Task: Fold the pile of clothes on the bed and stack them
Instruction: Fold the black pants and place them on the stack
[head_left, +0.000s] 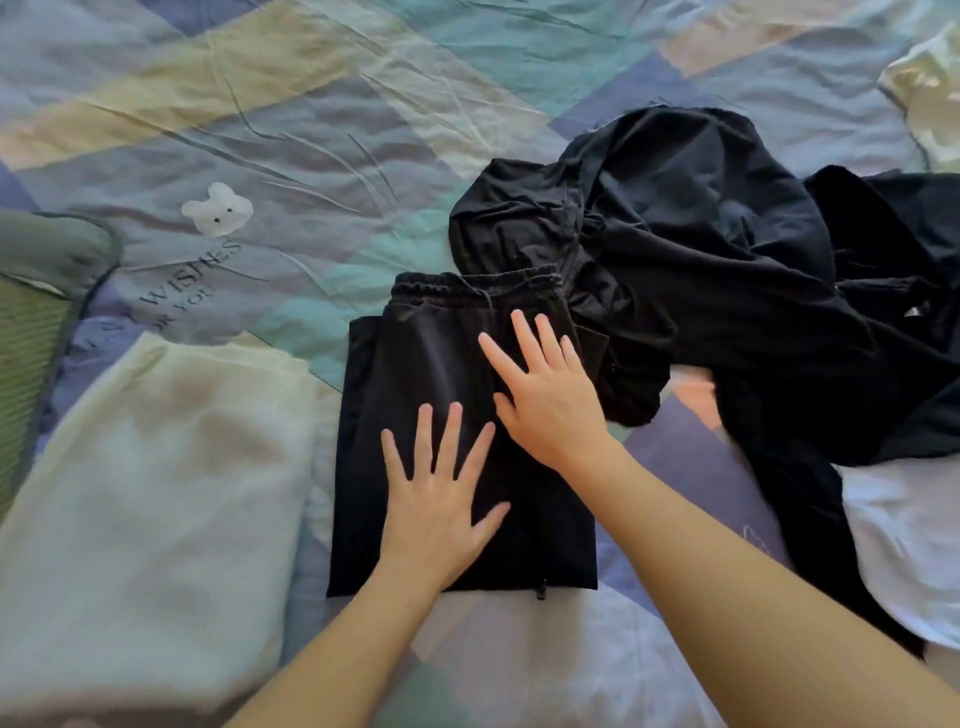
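A folded pair of black pants (415, 374) with an elastic drawstring waistband lies in the middle of the bed, waistband at the far end. My left hand (441, 499) rests flat on its near half, fingers spread. My right hand (545, 395) lies flat on its upper right part, fingers spread, holding nothing. A rumpled heap of black clothes (701, 270) sits just to the right, touching the pants. A folded cream-white garment (156, 493) lies to the left of the pants.
The bed is covered by a patchwork quilt (311, 130) in blue, teal and beige. A white cloth (909, 535) lies under the black heap at the right. A green cushion (41, 291) sits at the left edge. A pale item (930, 98) lies at the top right.
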